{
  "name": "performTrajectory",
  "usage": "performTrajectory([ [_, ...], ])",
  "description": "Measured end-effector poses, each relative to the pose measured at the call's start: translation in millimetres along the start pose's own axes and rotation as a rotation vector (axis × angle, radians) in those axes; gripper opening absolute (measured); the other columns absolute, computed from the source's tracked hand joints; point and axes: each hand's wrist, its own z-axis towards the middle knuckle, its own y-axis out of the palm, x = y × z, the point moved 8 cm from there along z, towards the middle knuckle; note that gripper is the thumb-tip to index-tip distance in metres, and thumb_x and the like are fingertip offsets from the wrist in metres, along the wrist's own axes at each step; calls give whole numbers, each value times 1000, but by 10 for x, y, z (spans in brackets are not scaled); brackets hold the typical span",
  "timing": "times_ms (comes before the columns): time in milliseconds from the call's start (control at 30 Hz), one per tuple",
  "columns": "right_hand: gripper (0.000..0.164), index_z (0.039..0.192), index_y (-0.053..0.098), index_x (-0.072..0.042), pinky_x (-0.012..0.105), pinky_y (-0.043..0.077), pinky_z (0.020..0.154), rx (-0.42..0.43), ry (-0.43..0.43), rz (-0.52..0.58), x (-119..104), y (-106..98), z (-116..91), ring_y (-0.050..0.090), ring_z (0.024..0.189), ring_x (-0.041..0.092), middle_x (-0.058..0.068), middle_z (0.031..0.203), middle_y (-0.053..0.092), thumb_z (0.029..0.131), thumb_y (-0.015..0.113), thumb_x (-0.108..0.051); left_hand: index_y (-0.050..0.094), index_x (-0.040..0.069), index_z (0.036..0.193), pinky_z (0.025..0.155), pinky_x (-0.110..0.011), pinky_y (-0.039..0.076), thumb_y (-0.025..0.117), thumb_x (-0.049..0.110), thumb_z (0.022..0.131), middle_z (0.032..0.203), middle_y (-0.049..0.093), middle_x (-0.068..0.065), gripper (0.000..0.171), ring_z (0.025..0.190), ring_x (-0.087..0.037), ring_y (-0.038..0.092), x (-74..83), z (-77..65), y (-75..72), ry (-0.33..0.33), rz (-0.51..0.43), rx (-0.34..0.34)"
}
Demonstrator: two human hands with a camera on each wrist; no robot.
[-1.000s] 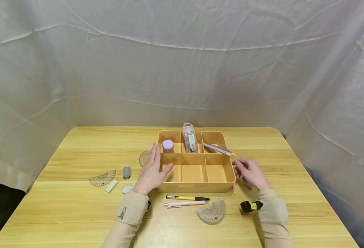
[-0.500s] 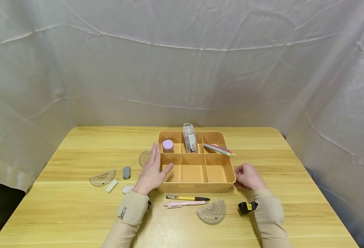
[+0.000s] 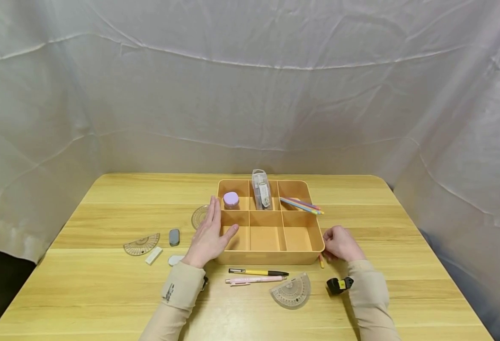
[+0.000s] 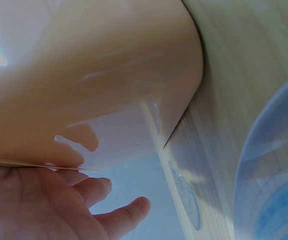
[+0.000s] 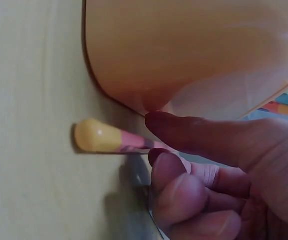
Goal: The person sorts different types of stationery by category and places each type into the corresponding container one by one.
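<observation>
An orange organizer box with several compartments stands mid-table. My left hand rests along its left side with fingers straight, the thumb reaching over the front-left compartment. In the left wrist view, its fingers lie at the box rim. At the box's right side my right hand is low by the table. Its thumb and a curled finger pinch a pink pencil with a rounded yellow end, seen in the right wrist view, which lies on the table beside the box wall. Most of the pencil is hidden behind the fingers.
The back compartments hold a purple-lidded jar, a clear-cased item and several coloured pencils. In front lie yellow and pink pens and a protractor. Leftward are another protractor, an eraser and a grey oval piece.
My right hand has turned and its fingers have closed in by the box's right wall, around the pencil; its wrist shifted slightly left. The left hand has stayed in place.
</observation>
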Motion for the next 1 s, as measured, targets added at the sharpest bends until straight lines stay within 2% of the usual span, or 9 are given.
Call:
performTrajectory([
  [333, 24, 66, 65, -5, 23, 44, 43, 8, 8, -23, 12, 2, 9, 52, 40, 7, -5, 46, 55, 83, 50, 3, -3, -1, 160, 125, -61, 19, 56, 39, 102, 170, -12, -15, 92, 156, -41, 13, -4, 5, 3, 1, 4, -1],
  [600, 25, 58, 61, -7, 23, 42, 42, 16, -8, -51, 5, 1, 16, 48, 37, 5, -7, 41, 51, 80, 52, 1, -4, -1, 160, 126, -61, 18, 55, 40, 102, 170, -12, -14, 92, 156, -41, 12, -8, 8, 9, -3, 2, -7],
  [1000, 27, 56, 63, -9, 22, 41, 42, -1, -7, -69, -13, 20, 20, 47, 37, 4, -8, 40, 50, 82, 60, -4, -4, 0, 160, 126, -61, 18, 56, 40, 102, 170, -12, -14, 92, 157, -40, 11, -12, 8, 11, -12, 4, -10],
])
